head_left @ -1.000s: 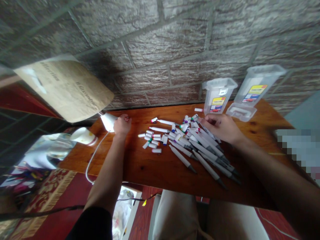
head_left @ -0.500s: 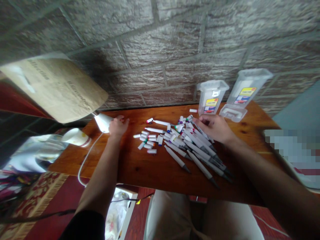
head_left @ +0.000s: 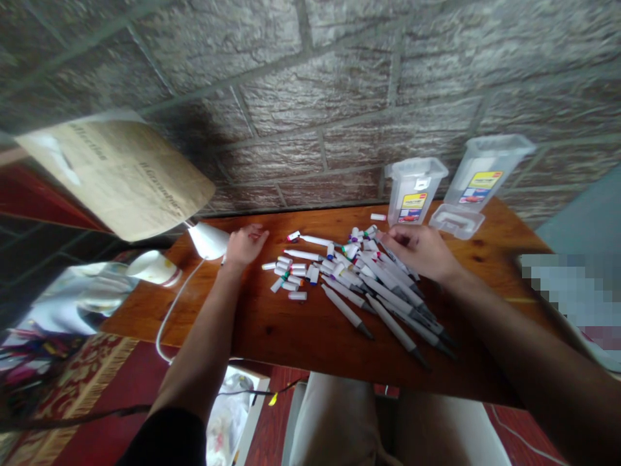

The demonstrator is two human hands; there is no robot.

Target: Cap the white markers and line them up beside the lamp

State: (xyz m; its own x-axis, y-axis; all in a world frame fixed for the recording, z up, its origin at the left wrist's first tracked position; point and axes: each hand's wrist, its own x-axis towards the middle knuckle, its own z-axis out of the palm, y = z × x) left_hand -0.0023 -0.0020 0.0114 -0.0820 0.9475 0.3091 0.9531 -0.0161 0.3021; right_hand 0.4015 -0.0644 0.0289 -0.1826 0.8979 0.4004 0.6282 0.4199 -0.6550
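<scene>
My left hand [head_left: 245, 246] is just right of the white lamp base [head_left: 208, 242], above the table, fingers loosely apart with nothing in them. A heap of white markers [head_left: 378, 275] with grey ends lies on the wooden table, several uncapped. Loose white caps with coloured ends surround it, among them a group of caps [head_left: 291, 275] on the left side. At the heap's upper right edge my right hand [head_left: 420, 249] has its thumb and forefinger closed together among caps and markers. What they pinch is too small to make out.
Two clear plastic cases [head_left: 412, 188] with yellow labels stand by the brick wall, the right one with its lid [head_left: 457, 221] hanging open. A paper-shaded lamp [head_left: 121, 175] and a paper cup [head_left: 154, 268] are on the left. A white cord [head_left: 167, 317] crosses the table's left part.
My left hand has moved right, away from the lamp base and towards the markers. My right hand stays at the heap. The view has shifted slightly.
</scene>
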